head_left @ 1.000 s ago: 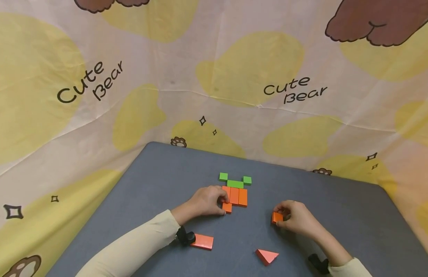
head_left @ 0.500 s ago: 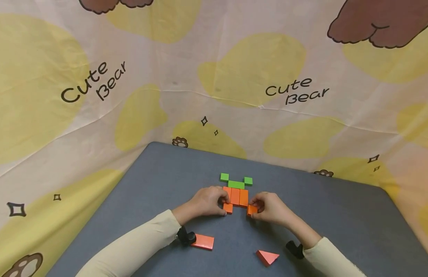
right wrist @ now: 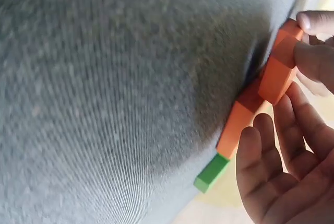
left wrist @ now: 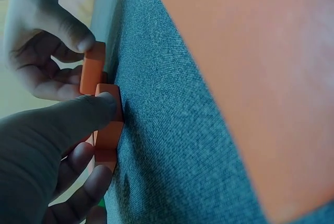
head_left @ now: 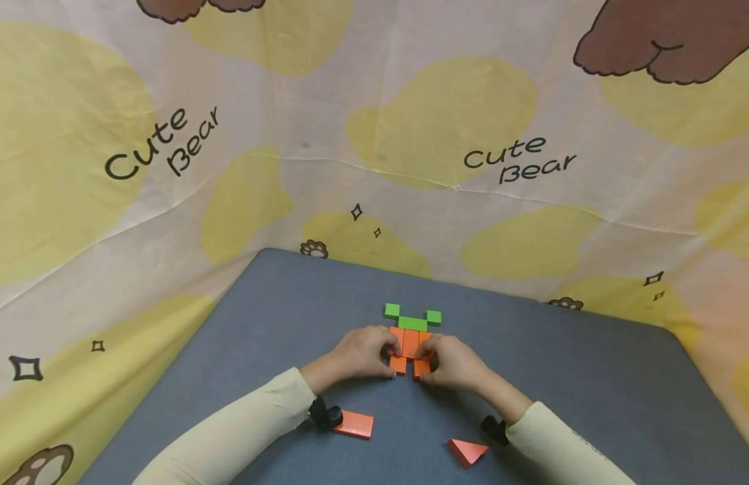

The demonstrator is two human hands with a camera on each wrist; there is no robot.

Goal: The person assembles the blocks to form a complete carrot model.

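Around the small orange block at the lower left of the block figure, my left hand curls its thumb and fingers. In the left wrist view its thumb lies against an orange block. My right hand pinches another small orange block, just right of the first with a narrow gap. From the left wrist view, this pinched block looks slightly raised. Several orange blocks stand side by side above both, partly covered by my fingers. A green oblong block tops them.
Two small green blocks, one left and one right, sit at the green oblong's upper corners. A salmon rectangular block lies by my left wrist, and a salmon triangular block nearer the front. A printed cloth hangs behind the grey table.
My right hand has moved left with its small orange block, from the table's right to beneath the orange blocks. The left hand has stayed in place.
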